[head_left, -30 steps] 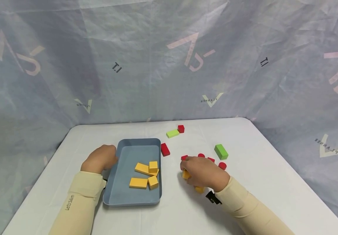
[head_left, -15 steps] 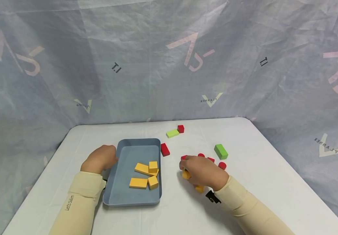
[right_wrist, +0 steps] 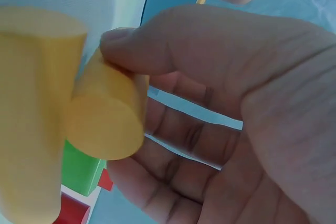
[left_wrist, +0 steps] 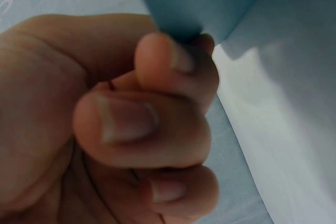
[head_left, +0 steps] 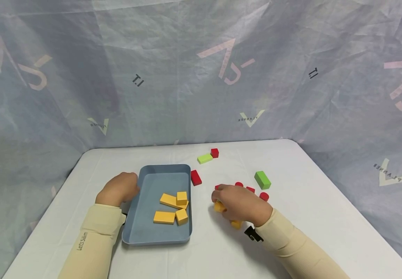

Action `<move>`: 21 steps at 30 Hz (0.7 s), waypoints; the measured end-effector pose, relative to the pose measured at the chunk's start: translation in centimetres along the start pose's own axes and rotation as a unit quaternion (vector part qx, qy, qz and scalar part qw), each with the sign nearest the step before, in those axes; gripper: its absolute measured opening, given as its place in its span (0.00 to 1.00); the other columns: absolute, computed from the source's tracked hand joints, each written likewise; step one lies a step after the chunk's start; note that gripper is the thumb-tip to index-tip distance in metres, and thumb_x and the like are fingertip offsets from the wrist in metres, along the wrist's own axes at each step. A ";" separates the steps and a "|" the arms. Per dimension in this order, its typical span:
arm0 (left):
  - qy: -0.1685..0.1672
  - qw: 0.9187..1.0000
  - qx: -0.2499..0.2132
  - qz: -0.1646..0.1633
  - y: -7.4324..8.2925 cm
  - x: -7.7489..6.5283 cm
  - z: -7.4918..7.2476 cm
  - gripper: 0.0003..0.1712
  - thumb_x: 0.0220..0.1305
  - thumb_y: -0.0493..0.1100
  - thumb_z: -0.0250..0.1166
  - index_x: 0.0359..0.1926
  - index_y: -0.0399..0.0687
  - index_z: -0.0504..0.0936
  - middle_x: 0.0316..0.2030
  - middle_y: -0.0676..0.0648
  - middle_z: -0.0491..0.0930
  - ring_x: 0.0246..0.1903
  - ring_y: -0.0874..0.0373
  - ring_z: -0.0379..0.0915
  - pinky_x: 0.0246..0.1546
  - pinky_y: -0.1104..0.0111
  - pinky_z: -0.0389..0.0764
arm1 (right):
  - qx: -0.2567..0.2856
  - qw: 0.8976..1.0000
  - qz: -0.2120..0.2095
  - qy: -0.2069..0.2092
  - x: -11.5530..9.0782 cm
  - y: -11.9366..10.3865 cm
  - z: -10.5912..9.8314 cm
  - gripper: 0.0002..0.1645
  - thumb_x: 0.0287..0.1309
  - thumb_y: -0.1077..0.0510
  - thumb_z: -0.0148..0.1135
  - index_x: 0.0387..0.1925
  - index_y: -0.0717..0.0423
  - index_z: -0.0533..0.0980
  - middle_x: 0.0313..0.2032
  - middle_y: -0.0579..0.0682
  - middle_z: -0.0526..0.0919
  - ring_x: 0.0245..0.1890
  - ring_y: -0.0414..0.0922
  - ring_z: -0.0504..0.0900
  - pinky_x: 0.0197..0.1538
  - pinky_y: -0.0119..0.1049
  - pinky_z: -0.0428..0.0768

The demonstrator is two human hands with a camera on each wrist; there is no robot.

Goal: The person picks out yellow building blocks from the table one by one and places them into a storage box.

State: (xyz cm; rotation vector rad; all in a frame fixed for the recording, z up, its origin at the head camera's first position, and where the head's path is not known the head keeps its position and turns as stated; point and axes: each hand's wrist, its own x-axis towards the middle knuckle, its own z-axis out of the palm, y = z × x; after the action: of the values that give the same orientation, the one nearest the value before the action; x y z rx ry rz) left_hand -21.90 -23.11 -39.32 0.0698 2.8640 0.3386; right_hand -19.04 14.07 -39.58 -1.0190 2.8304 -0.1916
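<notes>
My right grip [head_left: 241, 204] pinches a yellow cylinder [right_wrist: 106, 116] between thumb and fingers, near the middle of the tabletop [head_left: 201, 255]; I cannot tell whether the cylinder touches the surface. A second cylinder [right_wrist: 37, 114], yellow as well, is just beside it, partly under my palm from above. My left grip [head_left: 119, 189] has its fingers curled against the thumb, clasping the wall of the grey-blue tray [head_left: 133, 224] on the side facing the tabletop's left edge. In the tray, toward its near right corner, are 2 yellow cubes [head_left: 181, 217] and 2 flat yellow blocks [head_left: 164, 217]. Just outside the tray's right wall, by its far corner, lies a red block [head_left: 196, 178]. Toward the tabletop's far edge, a light green block [head_left: 205, 158] lies right next to a red cube [head_left: 214, 153]. Between my right grip and the tabletop's right edge are a green block [head_left: 263, 180] and, nearer my knuckles, a round red piece [head_left: 264, 196]. Beyond my fingers, 3 more red pieces [head_left: 251, 190] are partly hidden, so I cannot tell their full shapes.
</notes>
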 end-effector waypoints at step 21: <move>-0.014 1.000 -0.005 -0.004 -0.1 0.2 0.0 0.09 0.72 0.36 0.58 0.34 0.38 0.83 0.22 0.45 0.76 0.22 0.54 0.72 0.23 0.65 0.73 | -0.027 0.999 -0.042 0.023 1.0 -1.5 -1.5 0.20 0.53 0.61 0.73 0.49 0.45 0.83 0.39 0.41 0.81 0.33 0.35 0.76 0.37 0.31 0.79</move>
State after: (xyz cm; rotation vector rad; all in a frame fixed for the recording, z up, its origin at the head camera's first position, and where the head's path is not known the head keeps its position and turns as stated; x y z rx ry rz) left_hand -22.12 -23.23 -39.44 0.0599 2.8334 0.3464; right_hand -19.13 12.44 -37.92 -1.1593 2.8508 -0.1481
